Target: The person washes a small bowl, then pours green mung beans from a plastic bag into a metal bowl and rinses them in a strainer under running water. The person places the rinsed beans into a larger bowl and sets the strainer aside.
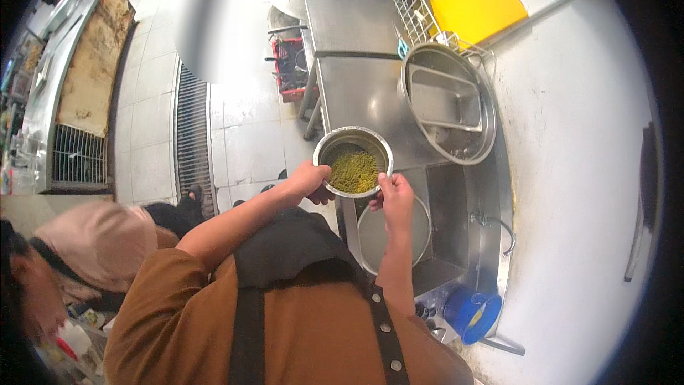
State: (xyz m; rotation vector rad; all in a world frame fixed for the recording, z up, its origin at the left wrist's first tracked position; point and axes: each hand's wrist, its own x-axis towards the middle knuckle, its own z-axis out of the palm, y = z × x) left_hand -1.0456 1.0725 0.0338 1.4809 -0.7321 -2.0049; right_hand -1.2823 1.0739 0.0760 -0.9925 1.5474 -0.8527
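Note:
Between my hands is a deep round metal bowl [388,148], its lower part covered by small green and yellowish grains that look like mung beans [354,170]. My left hand [311,182] grips the bowl's left rim, the thumb over the edge and the fingers beneath. On the opposite side my right hand [397,196] pinches the rim at the lower right. The bowl is held level or slightly tilted toward me, above the near-left edge of a metal sink [447,207]. Inside the sink, partly behind my right hand, sits a wide round basin [397,237].
Beyond the sink runs a steel counter [356,93]. On it, a large round basin [476,155] holds a rectangular metal pan [445,100]. A wire rack [417,3] and yellow board [479,0] stand farther back. A blue bucket [476,321] is nearby right. Another person [100,239] is at my left.

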